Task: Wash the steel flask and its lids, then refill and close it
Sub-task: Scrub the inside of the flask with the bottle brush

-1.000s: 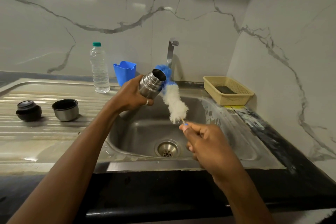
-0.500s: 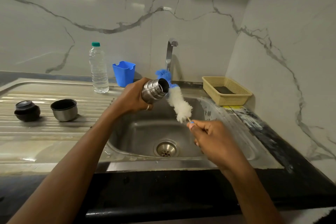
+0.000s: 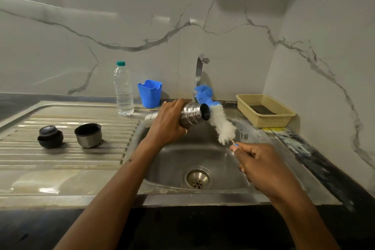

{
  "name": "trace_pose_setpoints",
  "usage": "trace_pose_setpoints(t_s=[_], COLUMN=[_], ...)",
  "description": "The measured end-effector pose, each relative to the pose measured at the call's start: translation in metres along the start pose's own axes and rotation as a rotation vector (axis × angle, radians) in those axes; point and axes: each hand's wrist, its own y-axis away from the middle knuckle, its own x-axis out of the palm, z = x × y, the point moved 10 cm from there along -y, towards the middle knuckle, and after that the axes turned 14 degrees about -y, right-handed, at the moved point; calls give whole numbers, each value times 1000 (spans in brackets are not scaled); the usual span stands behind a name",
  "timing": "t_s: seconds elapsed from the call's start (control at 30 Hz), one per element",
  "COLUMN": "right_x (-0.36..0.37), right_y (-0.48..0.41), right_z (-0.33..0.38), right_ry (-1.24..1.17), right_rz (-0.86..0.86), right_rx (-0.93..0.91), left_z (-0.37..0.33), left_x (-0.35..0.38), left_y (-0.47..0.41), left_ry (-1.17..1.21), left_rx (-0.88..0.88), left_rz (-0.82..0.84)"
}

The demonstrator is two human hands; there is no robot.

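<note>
My left hand (image 3: 168, 124) grips the steel flask (image 3: 192, 113) on its side over the sink (image 3: 194, 156), its open mouth pointing right. My right hand (image 3: 261, 164) pinches the thin handle of a bottle brush (image 3: 221, 126) with white bristles and a blue tip. The brush lies slantwise just outside the flask's mouth, its blue end up behind the rim. On the draining board stand the black inner lid (image 3: 50, 136) and the steel cup lid (image 3: 88, 135), mouth up.
A clear water bottle (image 3: 123, 89) with a green cap and a blue plastic holder (image 3: 150, 93) stand by the back wall. The tap (image 3: 199, 69) rises behind the sink. A beige basket (image 3: 265, 110) sits at the right. The drain (image 3: 197, 178) is below my hands.
My left hand has tipped the flask flatter, its mouth now facing right. The brush has shifted right and up with my right hand.
</note>
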Motion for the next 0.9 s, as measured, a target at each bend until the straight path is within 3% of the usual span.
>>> trace_pose_setpoints(t_s=[0.23, 0.53, 0.77, 0.9], right_x=[-3, 9, 47, 67], right_y=[14, 28, 19, 29], right_z=[5, 60, 72, 53], right_ry=[74, 686, 978, 978], right_rz=[-17, -104, -106, -45], right_rx=[-10, -155, -194, -142], left_z=[4, 6, -7, -2], left_x=[-6, -4, -8, -18], left_y=[1, 4, 4, 1], left_ry=[-76, -334, -549, -613], left_rx=[-27, -31, -11, -75], left_rz=[-83, -119, -158, -185])
